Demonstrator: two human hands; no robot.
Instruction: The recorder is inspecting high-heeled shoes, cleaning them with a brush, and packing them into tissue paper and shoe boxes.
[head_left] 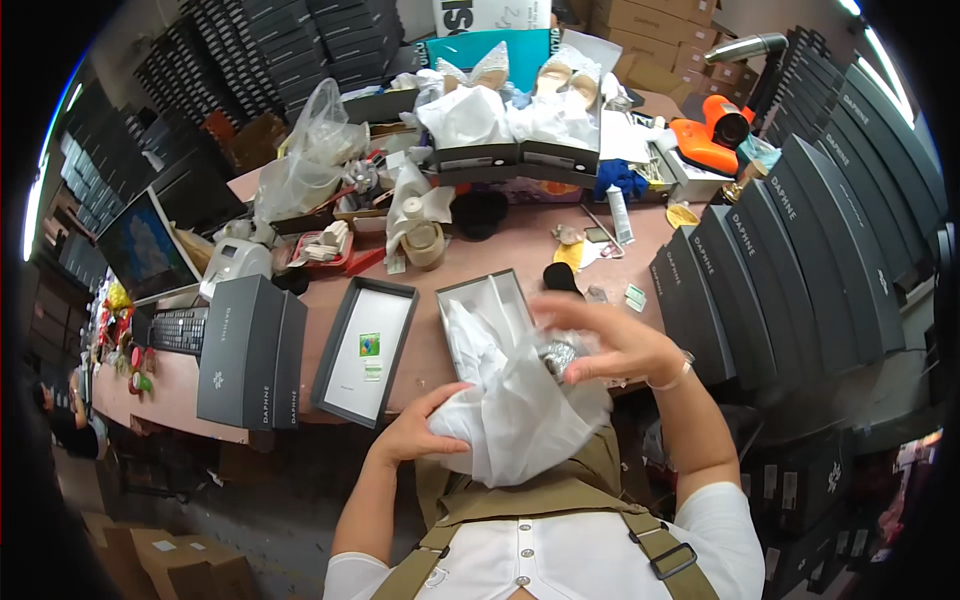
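A bundle of thin white wrapping, a soft bag or tissue, sits in front of my body above the table's near edge. My left hand grips its left side, thumb on top. A silver, glittery piece, perhaps part of a shoe, shows at the opening. My right hand is next to it, slightly blurred, its fingers stretched out and apart from the thumb. Behind the bundle stands an open grey shoebox with white tissue inside, partly covered by the wrapping. Left of it lies a grey box lid, its white inside facing up.
Closed dark shoeboxes stand at the left, and a tall row of grey shoeboxes lines the right. At the back, display shoes rest over tissue-filled boxes. A tape roll, a tube and a keyboard are on the table.
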